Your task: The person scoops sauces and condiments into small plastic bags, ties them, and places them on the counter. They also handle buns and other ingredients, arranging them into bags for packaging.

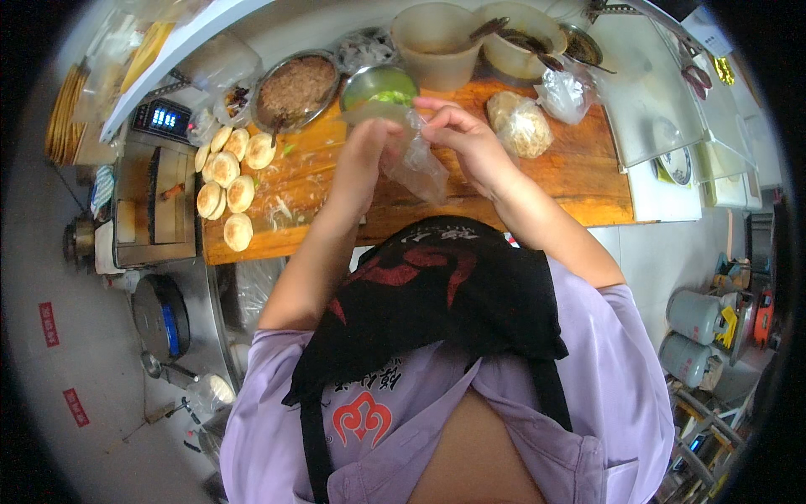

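A clear, thin plastic bag (423, 167) hangs crumpled between my two hands over the wooden counter (308, 183). My left hand (373, 142) grips its left side and is slightly blurred. With thumb and fingertips, my right hand (463, 129) pinches the bag's upper right edge. Whether anything is inside the bag, I cannot tell. Just beyond my hands stands a metal bowl (378, 79) with chopped green vegetables, partly hidden by the bag and fingers.
Several round flatbreads (225, 169) lie at the counter's left, near a metal bowl of minced filling (298, 88). Two plastic tubs (436, 50) with ladles stand at the back. Bagged food (527, 133) sits right of my hand. A digital scale (162, 118) is far left.
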A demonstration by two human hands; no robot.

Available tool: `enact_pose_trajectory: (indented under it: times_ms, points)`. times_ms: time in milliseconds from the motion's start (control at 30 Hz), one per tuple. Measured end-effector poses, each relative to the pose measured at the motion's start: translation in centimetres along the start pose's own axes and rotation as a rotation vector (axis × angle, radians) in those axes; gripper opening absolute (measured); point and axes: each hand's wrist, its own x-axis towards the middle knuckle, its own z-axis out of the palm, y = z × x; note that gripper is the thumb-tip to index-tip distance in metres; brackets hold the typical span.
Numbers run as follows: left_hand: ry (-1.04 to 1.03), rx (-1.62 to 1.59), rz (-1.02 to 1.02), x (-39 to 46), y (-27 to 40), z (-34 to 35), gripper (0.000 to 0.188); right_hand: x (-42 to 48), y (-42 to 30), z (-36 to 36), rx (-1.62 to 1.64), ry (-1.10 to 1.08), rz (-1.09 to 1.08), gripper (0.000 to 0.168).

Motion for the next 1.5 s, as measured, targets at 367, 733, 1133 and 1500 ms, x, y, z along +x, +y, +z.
enact_pose_trajectory:
  times_ms: [367, 733, 1133, 1500]
  points:
    - [-0.026, -0.232, -0.133, 0.3, 1.3, 0.4, 0.008, 0.5, 0.5, -0.7, 0.123, 0.121, 0.002, 0.006]
    - [0.210, -0.010, -0.063, 1.5, 0.7, -0.7, 0.008, 1.0, 2.1, -2.7, 0.079, 0.350, -0.068, 0.003]
    - [0.139, 0.670, 0.105, 3.3, 1.9, 4.2, 0.021, -1.7, -1.2, -1.8, -1.148, 0.039, -0.471, 0.024]
    - [-0.583, 0.700, 0.172, 1.0, -1.9, 9.0, 0.020, -1.8, 1.2, -6.6, 0.379, -0.030, 0.349, 0.044]
